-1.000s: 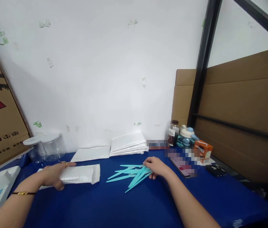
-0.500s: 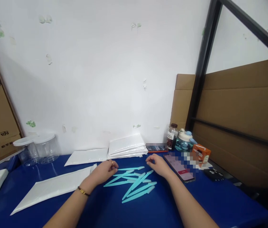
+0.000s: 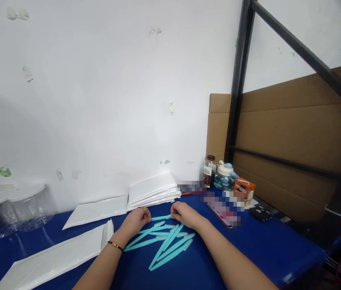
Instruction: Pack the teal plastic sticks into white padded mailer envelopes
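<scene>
One teal stick [image 3: 160,218] is spanned between the two hands, level, toward the back half of the blue surface [image 3: 279,250]. Its left end is pinched by the closed fingers of the left hand [image 3: 136,221]; its right end is met and partly hidden by the curled fingers of the right hand [image 3: 186,214], pinched there too. Whether it is lifted clear of the surface cannot be told. A bracelet [image 3: 115,245] is worn on the left wrist.

The remaining sticks [image 3: 164,243] are strewn in a loose, crossed heap just below the held one, on the near-edge side, between the two forearms. None of these is seen gripped.

Left of the left forearm, a white mailer [image 3: 58,256] is laid aslant toward the near left corner. Along the back edge, a second mailer [image 3: 98,209] is placed beside a fanned stack [image 3: 152,190]. Two lidded jars [image 3: 31,209] are stood by the back left corner. Toward the right edge are noted a phone [image 3: 222,211], a box [image 3: 244,191] in orange and, nearer the back right corner, a bottle [image 3: 209,171].
</scene>
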`<act>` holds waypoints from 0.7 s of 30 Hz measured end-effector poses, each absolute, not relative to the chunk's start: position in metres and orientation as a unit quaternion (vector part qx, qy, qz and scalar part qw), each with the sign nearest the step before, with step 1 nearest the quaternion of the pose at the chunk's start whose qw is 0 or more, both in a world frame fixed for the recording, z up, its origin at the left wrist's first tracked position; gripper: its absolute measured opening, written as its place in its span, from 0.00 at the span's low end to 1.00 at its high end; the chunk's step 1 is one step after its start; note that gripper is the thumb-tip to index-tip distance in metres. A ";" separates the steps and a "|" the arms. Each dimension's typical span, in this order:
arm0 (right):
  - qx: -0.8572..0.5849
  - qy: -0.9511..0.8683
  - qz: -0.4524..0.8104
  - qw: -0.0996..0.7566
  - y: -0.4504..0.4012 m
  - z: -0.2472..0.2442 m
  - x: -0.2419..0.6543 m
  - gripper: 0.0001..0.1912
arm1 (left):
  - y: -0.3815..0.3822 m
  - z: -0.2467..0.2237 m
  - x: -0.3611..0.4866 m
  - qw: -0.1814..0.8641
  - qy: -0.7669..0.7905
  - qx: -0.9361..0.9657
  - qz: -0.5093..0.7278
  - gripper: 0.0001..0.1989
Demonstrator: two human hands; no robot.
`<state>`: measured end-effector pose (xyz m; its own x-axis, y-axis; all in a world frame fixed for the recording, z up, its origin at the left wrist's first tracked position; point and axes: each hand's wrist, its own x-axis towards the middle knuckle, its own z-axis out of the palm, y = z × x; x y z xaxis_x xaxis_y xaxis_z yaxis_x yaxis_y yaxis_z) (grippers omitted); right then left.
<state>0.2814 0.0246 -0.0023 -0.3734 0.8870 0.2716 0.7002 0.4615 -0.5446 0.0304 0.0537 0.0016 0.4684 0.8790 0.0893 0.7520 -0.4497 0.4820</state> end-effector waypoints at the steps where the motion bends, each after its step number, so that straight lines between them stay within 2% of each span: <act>1: -0.495 -0.804 0.187 0.271 0.025 -0.003 0.284 0.01 | 0.054 0.002 0.028 0.184 0.489 0.836 0.169 0.07; 4: -0.522 -0.781 0.218 0.264 0.027 -0.003 0.292 0.02 | 0.056 0.004 0.020 0.168 0.507 0.827 0.174 0.07; 8: -0.517 -0.793 0.132 0.294 0.022 0.004 0.285 0.07 | 0.051 0.011 0.015 0.146 0.521 0.809 0.230 0.12; 12: -0.480 -0.826 0.129 0.264 0.012 0.005 0.258 0.06 | 0.040 0.015 0.021 0.220 0.475 0.833 0.179 0.18; 16: -0.495 -0.815 0.179 0.242 0.010 0.002 0.243 0.06 | 0.036 0.014 0.025 0.273 0.460 0.834 0.132 0.15; 21: -0.529 -0.784 0.197 0.260 0.017 0.006 0.262 0.06 | 0.044 0.013 0.020 0.236 0.498 0.820 0.156 0.11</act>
<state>0.2617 0.0171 0.0064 -0.3064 0.9308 0.1994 0.7266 0.3640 -0.5827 0.0202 0.0444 0.0133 0.4558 0.8898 0.0199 0.7427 -0.3926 0.5425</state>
